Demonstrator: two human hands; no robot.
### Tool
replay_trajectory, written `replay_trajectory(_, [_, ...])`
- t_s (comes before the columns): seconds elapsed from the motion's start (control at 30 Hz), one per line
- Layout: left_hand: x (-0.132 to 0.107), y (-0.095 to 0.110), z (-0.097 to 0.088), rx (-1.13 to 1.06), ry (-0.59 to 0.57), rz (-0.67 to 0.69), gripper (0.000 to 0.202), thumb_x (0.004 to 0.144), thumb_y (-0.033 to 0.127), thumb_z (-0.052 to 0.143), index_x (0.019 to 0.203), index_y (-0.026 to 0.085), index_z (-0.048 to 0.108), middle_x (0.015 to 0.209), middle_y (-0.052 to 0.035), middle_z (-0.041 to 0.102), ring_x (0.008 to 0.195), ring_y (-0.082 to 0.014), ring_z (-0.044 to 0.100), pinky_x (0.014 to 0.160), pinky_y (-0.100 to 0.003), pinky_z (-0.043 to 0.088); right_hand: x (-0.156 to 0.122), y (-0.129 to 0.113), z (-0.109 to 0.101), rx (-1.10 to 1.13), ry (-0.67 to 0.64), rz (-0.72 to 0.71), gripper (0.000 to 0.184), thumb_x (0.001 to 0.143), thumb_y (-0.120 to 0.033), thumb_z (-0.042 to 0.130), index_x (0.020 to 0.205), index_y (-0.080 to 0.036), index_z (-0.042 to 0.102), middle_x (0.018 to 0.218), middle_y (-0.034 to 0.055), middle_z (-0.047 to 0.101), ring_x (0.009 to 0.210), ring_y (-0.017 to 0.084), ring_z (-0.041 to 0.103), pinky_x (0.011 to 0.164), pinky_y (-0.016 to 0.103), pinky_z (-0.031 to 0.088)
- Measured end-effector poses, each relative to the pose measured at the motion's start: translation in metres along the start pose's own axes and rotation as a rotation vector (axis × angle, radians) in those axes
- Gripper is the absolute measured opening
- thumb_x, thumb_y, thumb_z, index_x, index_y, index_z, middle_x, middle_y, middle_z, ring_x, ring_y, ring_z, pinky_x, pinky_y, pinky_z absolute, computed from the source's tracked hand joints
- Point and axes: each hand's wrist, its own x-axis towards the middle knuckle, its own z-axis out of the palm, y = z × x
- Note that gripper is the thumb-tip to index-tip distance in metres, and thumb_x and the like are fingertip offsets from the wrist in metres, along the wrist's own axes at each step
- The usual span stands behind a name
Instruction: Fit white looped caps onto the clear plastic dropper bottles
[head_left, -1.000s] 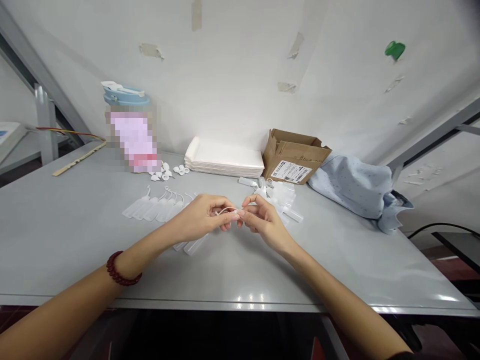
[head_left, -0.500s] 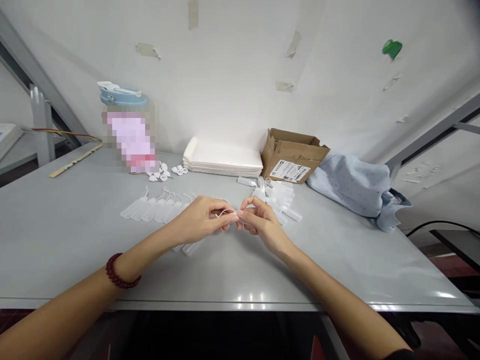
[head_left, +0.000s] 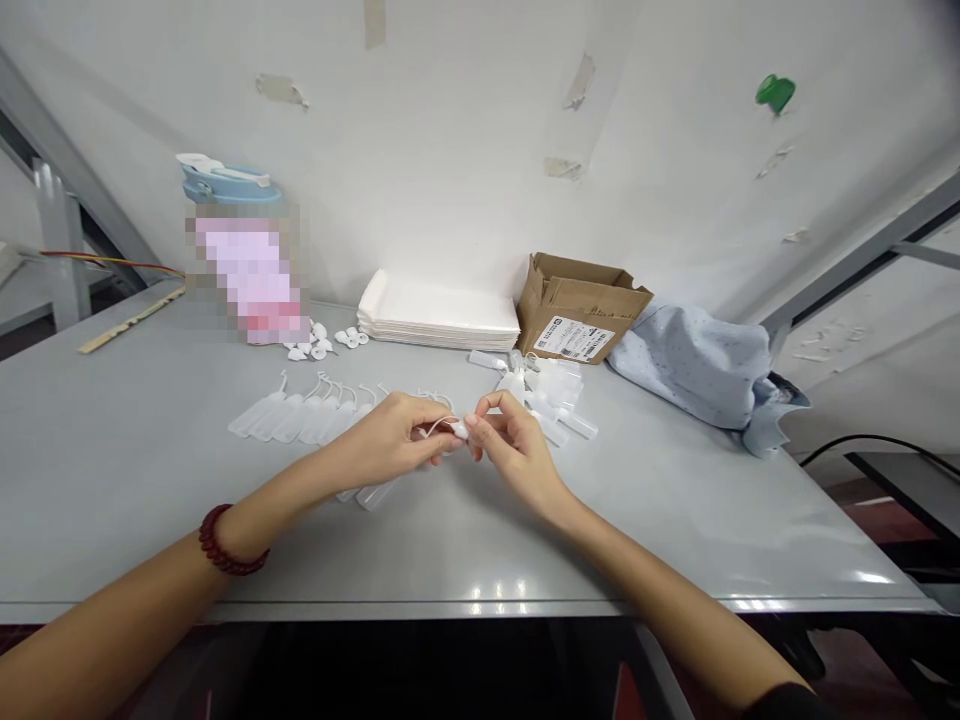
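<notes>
Above the middle of the table, my left hand [head_left: 409, 432] pinches a small white plastic cap [head_left: 459, 428] with a thin looped strap. My right hand [head_left: 517, 450] meets it from the right, thumb and fingertips closed at the cap's other end. Whether a bottle is attached under the fingers is hidden. Left of the hands lies a slanted row of flat translucent bottles [head_left: 289, 418] with thin straps at their necks. More translucent bottles [head_left: 358, 496] show under my left wrist. Beyond my right hand is a loose heap of small clear bottles [head_left: 559, 385].
White caps [head_left: 311, 345] lie scattered near a blurred pink item [head_left: 247, 270]. At the back are a stack of white sheets or envelopes [head_left: 442, 315], an open cardboard box [head_left: 581, 310] and a light blue cloth [head_left: 690, 365]. A wooden strip [head_left: 131, 318] lies at left.
The white cap now shows more between my fingertips, as my right fingers have shifted slightly on it. The whole view has moved a little; the bottles lie as before.
</notes>
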Motion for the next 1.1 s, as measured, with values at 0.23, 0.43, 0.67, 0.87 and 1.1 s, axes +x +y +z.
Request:
replay_trajectory(0.23, [0.000,0.007,-0.003,-0.048,-0.071,-0.043,0.033,0.087,0.040,0.051,0.065,0.016,0.059,0.055,0.0016,0.057,0.054,-0.0107,0.052,0.051,-0.020,0.038,0.002,-0.001,-0.003,-0.058,-0.075,-0.029,0.023,0.089,-0.041,0.046,0.079,-0.020,0.045,0.052,-0.0070,0.045,0.047,0.008,0.039,0.047,0.020,0.028])
replay_trajectory(0.43, [0.000,0.003,0.006,0.098,0.040,0.118,0.031,0.085,0.029,0.053,0.058,0.015,0.059,0.050,0.0020,0.052,0.049,-0.0091,0.044,0.049,-0.022,0.033,0.009,0.005,-0.004,0.007,-0.054,0.131,0.026,0.089,-0.041,0.046,0.075,-0.019,0.048,0.047,-0.0072,0.044,0.044,0.008,0.040,0.047,0.020,0.032])
replay_trajectory(0.67, [-0.001,0.007,0.001,-0.109,-0.053,-0.073,0.031,0.085,0.042,0.053,0.071,0.015,0.061,0.056,0.0019,0.056,0.052,-0.0104,0.052,0.052,-0.021,0.040,0.003,0.001,-0.002,-0.162,0.021,-0.071,0.023,0.090,-0.037,0.044,0.077,-0.019,0.049,0.049,-0.0065,0.046,0.043,0.007,0.041,0.045,0.019,0.032])
replay_trajectory(0.87, [-0.002,0.011,0.004,-0.124,-0.083,-0.090,0.027,0.085,0.038,0.053,0.073,0.015,0.060,0.051,0.0032,0.054,0.050,-0.0096,0.050,0.050,-0.020,0.038,0.000,0.003,-0.002,-0.251,0.056,-0.183,0.019,0.090,-0.034,0.043,0.079,-0.019,0.048,0.050,-0.0067,0.044,0.042,0.007,0.039,0.043,0.019,0.030])
replay_trajectory(1.1, [-0.005,0.013,0.013,0.004,0.016,-0.004,0.023,0.086,0.034,0.052,0.076,0.015,0.062,0.050,0.0045,0.050,0.047,-0.0089,0.045,0.047,-0.021,0.034,0.007,0.000,-0.005,0.000,-0.003,0.096,0.031,0.087,-0.047,0.045,0.074,-0.019,0.049,0.045,-0.0090,0.035,0.039,0.007,0.035,0.040,0.018,0.032])
